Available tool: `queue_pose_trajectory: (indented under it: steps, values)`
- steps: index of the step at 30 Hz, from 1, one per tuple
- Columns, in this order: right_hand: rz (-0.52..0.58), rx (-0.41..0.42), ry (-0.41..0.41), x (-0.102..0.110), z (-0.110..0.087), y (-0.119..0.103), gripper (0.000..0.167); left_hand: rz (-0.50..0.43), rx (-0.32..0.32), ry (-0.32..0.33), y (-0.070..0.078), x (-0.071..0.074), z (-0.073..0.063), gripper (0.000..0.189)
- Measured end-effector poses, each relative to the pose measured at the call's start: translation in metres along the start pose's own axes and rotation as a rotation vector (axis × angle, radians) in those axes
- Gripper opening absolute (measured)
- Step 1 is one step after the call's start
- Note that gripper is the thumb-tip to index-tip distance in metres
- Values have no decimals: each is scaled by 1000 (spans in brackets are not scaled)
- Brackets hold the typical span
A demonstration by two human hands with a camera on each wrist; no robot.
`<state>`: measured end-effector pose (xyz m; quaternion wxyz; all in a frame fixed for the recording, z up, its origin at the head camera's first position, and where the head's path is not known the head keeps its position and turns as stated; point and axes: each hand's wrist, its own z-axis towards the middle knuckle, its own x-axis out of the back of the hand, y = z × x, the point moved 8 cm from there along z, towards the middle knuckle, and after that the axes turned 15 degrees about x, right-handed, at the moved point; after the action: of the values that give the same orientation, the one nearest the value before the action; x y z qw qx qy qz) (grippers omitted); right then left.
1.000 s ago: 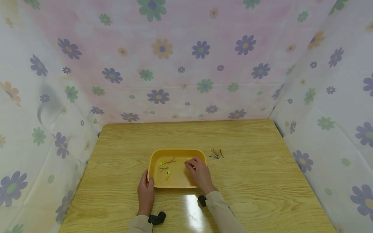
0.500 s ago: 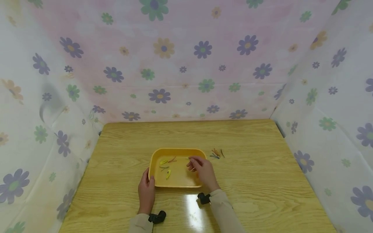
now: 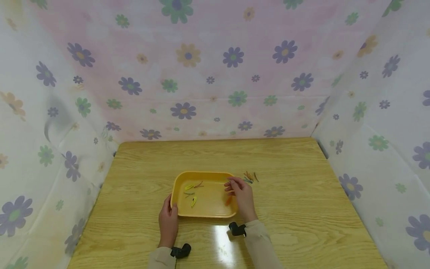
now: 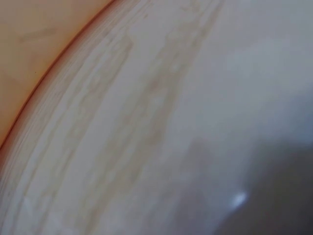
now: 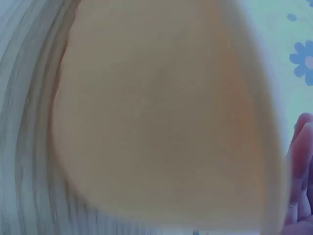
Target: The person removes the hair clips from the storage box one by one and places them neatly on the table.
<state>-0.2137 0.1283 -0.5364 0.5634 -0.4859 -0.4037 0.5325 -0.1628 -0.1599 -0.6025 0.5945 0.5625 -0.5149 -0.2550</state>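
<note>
A yellow plastic tray (image 3: 205,216) stands on the table in the head view. My left hand (image 3: 167,224) grips its left rim, thumb on top. Inside lie two yellow snap hair clips (image 3: 193,202), an orange hairpin (image 3: 199,184) and a greenish hairpin (image 3: 189,194). Over the tray's right rim is my right hand (image 3: 245,200), fingers bent and thumb near the index finger; whether something small is between them is too small to tell. Just beyond it, on the table, is a small pile of orange hairpins (image 3: 249,176), blue hairpins (image 3: 248,180) and a dark hairpin (image 3: 256,177).
The wooden table (image 3: 302,201) carries tray and pile. Flower-printed cloth (image 3: 215,74) hangs behind and on both sides. The tray's blurred side (image 5: 161,117) fills most of the right wrist view. A black wrist camera (image 3: 181,251) is strapped to each wrist.
My right hand has moved right, from above the tray's inside to over its right rim, close to the pile. The left hand and the things in the tray stay in place.
</note>
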Motion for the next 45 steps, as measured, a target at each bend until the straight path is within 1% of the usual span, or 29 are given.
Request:
queue_pose_trajectory:
  steps: [6,8,11,13,15,19,24,30,36,45]
  values:
    - [-9,-18,23,7,-2,-1,28,-1,-2,-3,1,1,-1,37]
    - [-5,-31,22,7,-2,-7,27,-1,-2,-2,1,0,-1,37]
    - [8,-45,30,10,-3,-7,28,-3,-1,-3,1,0,-2,37]
    - [18,-52,45,13,-3,-6,28,0,-5,-3,2,0,-2,37]
    - [16,-41,67,19,-3,3,28,-1,-6,-5,2,0,-2,37]
    - [0,-27,106,29,-3,10,27,8,-10,4,3,1,-2,37]
    - [4,-40,133,40,-4,15,30,21,-22,15,5,1,-3,37]
    - [69,-85,176,48,-8,18,33,20,3,6,6,1,-3,39]
    - [94,-146,215,58,-10,31,30,20,5,4,6,1,-3,39]
    - [76,-231,252,74,-16,48,27,18,-16,10,7,2,-3,38]
